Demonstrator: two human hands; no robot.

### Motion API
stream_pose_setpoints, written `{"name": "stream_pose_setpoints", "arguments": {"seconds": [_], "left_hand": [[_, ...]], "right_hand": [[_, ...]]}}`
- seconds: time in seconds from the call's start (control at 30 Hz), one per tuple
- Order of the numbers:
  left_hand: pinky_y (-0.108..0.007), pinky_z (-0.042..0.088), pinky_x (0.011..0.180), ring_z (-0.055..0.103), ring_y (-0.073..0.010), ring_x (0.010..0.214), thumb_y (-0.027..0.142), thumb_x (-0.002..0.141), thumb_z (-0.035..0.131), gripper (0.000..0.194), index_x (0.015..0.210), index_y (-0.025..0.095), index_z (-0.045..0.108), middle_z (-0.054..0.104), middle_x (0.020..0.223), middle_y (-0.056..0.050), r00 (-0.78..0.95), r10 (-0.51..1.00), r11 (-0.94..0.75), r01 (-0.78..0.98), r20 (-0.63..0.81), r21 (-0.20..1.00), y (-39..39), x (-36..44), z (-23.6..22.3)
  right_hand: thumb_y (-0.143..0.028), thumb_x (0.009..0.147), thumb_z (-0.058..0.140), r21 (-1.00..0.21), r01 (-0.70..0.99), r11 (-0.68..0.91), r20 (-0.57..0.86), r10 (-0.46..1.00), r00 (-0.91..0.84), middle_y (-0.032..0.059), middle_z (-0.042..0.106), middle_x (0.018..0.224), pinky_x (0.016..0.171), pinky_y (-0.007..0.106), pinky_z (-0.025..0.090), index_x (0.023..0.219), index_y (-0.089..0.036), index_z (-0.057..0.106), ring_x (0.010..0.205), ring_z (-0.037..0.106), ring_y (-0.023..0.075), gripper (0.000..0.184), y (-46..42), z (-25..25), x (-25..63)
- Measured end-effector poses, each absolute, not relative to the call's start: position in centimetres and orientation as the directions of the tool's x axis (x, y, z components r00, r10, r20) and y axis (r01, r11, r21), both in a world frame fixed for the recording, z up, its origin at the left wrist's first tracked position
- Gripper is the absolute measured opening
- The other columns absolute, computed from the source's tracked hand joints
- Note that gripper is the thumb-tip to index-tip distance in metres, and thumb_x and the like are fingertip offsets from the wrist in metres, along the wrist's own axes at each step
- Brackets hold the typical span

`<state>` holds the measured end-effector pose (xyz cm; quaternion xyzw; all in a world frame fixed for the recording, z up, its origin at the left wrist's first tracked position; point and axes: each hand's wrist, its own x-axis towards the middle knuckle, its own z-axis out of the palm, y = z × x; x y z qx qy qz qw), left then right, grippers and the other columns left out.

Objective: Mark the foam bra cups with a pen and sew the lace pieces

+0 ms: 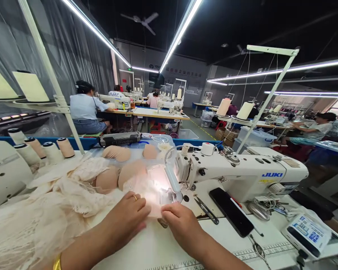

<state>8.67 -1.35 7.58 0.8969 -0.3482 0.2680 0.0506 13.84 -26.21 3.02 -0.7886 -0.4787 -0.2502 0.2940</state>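
My left hand (126, 215), with a ring on one finger, is closed on the left edge of a pale, sheer fabric piece (150, 210). My right hand (181, 223) pinches the same fabric from the right, just in front of the needle area of a white sewing machine (231, 170). A small lamp (171, 178) lights this spot so brightly that the fabric's outline is washed out. Beige bra cups (133, 173) lie beyond my left hand. Cream lace (53, 210) is heaped to its left.
Right of my hands lie thread snips (206, 210), a black phone (231, 212) and a white box-shaped device (308, 234). Thread cones (65, 147) stand at the left. A ruler tape (183, 265) runs along the front edge. Several people sit at other machines.
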Motion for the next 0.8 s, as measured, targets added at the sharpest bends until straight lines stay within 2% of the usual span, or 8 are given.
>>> {"name": "stream_pose_setpoints", "arguments": {"seconds": [0.07, 0.1, 0.2, 0.3, 0.37, 0.5, 0.6, 0.8], "left_hand": [[-0.037, 0.048, 0.077, 0.062, -0.0236, 0.08, 0.008, 0.083, 0.074, 0.024, 0.089, 0.024, 0.058, 0.07, 0.089, 0.001, 0.656, -0.639, -0.722, -0.692, 0.402, -0.02, -2.5, 9.2, 6.9], [-0.035, 0.049, 0.077, 0.063, -0.0223, 0.081, 0.004, 0.082, 0.073, 0.026, 0.089, 0.024, 0.058, 0.071, 0.09, 0.002, 0.64, -0.661, -0.696, -0.718, 0.392, -0.002, -3.2, 9.6, 6.7], [-0.034, 0.045, 0.067, 0.057, -0.0189, 0.07, -0.006, 0.071, 0.062, 0.031, 0.084, 0.022, 0.057, 0.067, 0.081, 0.002, 0.557, -0.717, -0.64, -0.764, 0.42, -0.079, -5.4, 11.6, 5.9], [-0.038, 0.035, 0.055, 0.047, -0.0199, 0.058, -0.002, 0.063, 0.064, 0.026, 0.072, 0.021, 0.055, 0.06, 0.069, 0.0, 0.549, -0.711, -0.659, -0.739, 0.439, -0.142, -6.7, 13.3, 4.6], [-0.038, 0.036, 0.057, 0.048, -0.021, 0.061, -0.001, 0.069, 0.064, 0.023, 0.07, 0.02, 0.056, 0.059, 0.07, -0.002, 0.555, -0.687, -0.68, -0.719, 0.469, -0.144, -6.9, 13.8, 3.5], [-0.037, 0.043, 0.068, 0.053, -0.021, 0.073, 0.0, 0.088, 0.057, 0.022, 0.076, 0.018, 0.058, 0.061, 0.08, -0.003, 0.538, -0.671, -0.675, -0.728, 0.51, -0.121, -6.8, 13.8, 1.8], [-0.038, 0.042, 0.067, 0.049, -0.0206, 0.069, -0.001, 0.09, 0.052, 0.023, 0.078, 0.019, 0.058, 0.059, 0.078, -0.002, 0.537, -0.669, -0.672, -0.733, 0.513, -0.109, -6.9, 13.9, 1.3], [-0.041, 0.044, 0.067, 0.052, -0.0235, 0.071, 0.005, 0.096, 0.052, 0.017, 0.095, 0.017, 0.064, 0.061, 0.082, -0.003, 0.575, -0.65, -0.7, -0.707, 0.498, -0.097, -7.3, 14.3, 1.3]], "right_hand": [[-0.013, 0.111, 0.046, -0.189, 0.921, -0.34, 0.612, 0.693, 0.381, 0.001, 0.078, 0.093, 0.071, 0.028, 0.055, 0.1, -0.023, 0.069, 0.08, 0.071, 0.0186, 0.027, -26.9, 1.8, 15.3], [-0.016, 0.112, 0.046, -0.177, 0.931, -0.319, 0.581, 0.73, 0.361, 0.0, 0.077, 0.091, 0.071, 0.027, 0.054, 0.099, -0.023, 0.069, 0.079, 0.071, 0.0179, 0.028, -27.4, 1.5, 16.0], [-0.017, 0.114, 0.047, -0.159, 0.948, -0.276, 0.501, 0.805, 0.318, -0.0012, 0.077, 0.094, 0.073, 0.026, 0.053, 0.1, -0.023, 0.069, 0.084, 0.07, 0.0165, 0.027, -28.9, 1.4, 17.6], [-0.012, 0.112, 0.047, -0.151, 0.951, -0.271, 0.484, 0.818, 0.31, 0.0031, 0.08, 0.113, 0.083, 0.03, 0.054, 0.111, -0.022, 0.07, 0.102, 0.07, 0.0205, 0.025, -30.4, 1.7, 18.5], [-0.008, 0.109, 0.048, -0.154, 0.945, -0.289, 0.493, 0.806, 0.327, 0.0064, 0.078, 0.124, 0.086, 0.034, 0.053, 0.117, -0.022, 0.069, 0.111, 0.068, 0.0244, 0.027, -31.2, 1.8, 18.8], [-0.003, 0.102, 0.051, -0.175, 0.921, -0.349, 0.456, 0.8, 0.39, 0.0053, 0.076, 0.111, 0.075, 0.032, 0.046, 0.119, -0.025, 0.07, 0.097, 0.064, 0.0233, 0.034, -32.1, 2.0, 18.6], [-0.002, 0.098, 0.053, -0.19, 0.91, -0.369, 0.424, 0.805, 0.415, 0.0045, 0.073, 0.104, 0.07, 0.03, 0.043, 0.118, -0.024, 0.07, 0.092, 0.061, 0.0221, 0.034, -32.3, 2.1, 18.5], [-0.002, 0.098, 0.052, -0.233, 0.898, -0.374, 0.387, 0.811, 0.438, 0.0054, 0.073, 0.106, 0.073, 0.031, 0.045, 0.124, -0.023, 0.07, 0.093, 0.06, 0.0221, 0.038, -32.5, 2.2, 18.7]]}}
